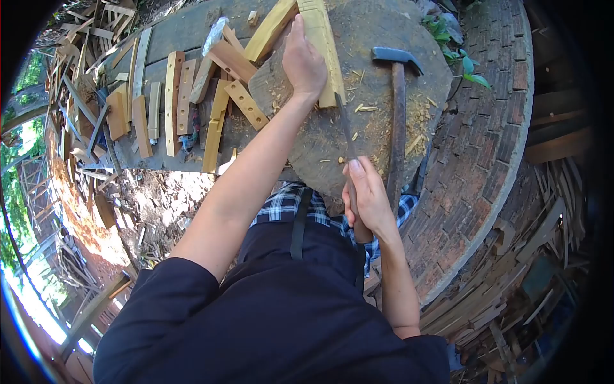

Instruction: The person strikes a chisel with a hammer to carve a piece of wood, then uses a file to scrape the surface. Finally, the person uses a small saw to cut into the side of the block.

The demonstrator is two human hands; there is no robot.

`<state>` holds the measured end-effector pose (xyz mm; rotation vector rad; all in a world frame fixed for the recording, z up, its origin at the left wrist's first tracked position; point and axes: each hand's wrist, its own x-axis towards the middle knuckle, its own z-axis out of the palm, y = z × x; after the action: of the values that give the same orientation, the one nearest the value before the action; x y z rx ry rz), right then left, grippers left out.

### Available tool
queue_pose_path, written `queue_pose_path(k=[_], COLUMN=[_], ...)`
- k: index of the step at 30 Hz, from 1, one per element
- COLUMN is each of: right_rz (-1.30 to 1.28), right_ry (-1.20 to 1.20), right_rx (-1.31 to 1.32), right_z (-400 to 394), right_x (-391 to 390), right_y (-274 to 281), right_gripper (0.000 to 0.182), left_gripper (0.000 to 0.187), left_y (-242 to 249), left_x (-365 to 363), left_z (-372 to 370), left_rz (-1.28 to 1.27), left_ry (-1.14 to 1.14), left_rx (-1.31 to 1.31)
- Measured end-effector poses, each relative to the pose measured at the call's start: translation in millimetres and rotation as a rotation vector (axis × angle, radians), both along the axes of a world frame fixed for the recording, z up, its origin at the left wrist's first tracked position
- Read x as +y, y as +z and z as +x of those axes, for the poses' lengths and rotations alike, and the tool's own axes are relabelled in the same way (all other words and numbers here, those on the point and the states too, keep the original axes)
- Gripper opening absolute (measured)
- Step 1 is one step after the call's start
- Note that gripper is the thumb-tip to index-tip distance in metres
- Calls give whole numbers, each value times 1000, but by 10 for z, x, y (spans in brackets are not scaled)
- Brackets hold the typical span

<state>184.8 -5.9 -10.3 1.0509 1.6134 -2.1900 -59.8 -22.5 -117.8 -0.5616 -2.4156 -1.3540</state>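
My left hand (304, 64) lies along the left edge of a yellowish wooden block (325, 48), holding it against the round wooden stump (374, 150); part of its fingers is hidden. My right hand (369, 198) is closed around a chisel (346, 125), a long thin dark metal tool with its handle end below my fist. Its tip touches the near end of the block. A hammer (398, 109) with a dark head and worn handle lies to the right. Wood chips (419, 137) are scattered around it.
Left of the stump, a plank bench (160, 48) holds several wood strips, among them a drilled piece (246, 104) and a notched one (215, 128). A curved brick ledge (476, 160) runs along the right. Scrap wood (531, 256) is piled beyond it.
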Motion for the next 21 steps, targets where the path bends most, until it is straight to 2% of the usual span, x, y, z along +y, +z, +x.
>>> queue_pose_path(k=[5, 7, 11, 14, 17, 21], right_rz=[22, -10, 100, 116, 118, -118], right_ry=[8, -82, 87, 92, 149, -28], right_rx=[46, 121, 28, -36, -13, 3], right_z=[-488, -811, -194, -205, -199, -123], right_x=[104, 146, 133, 119, 244, 89], right_y=[-117, -186, -62, -30, -26, -11], right_gripper=[36, 34, 35, 37, 38, 36], left_gripper=[46, 47, 47, 41, 41, 41], left_y=[19, 47, 27, 42, 18, 54], left_x=[-11, -31, -7, -10, -17, 1], left_z=[54, 52, 30, 54, 60, 38], left_rz=[-18, 18, 4, 11, 30, -7], left_ry=[-8, -35, -20, 13, 13, -7], left_rx=[-57, -54, -38, -67, 24, -33])
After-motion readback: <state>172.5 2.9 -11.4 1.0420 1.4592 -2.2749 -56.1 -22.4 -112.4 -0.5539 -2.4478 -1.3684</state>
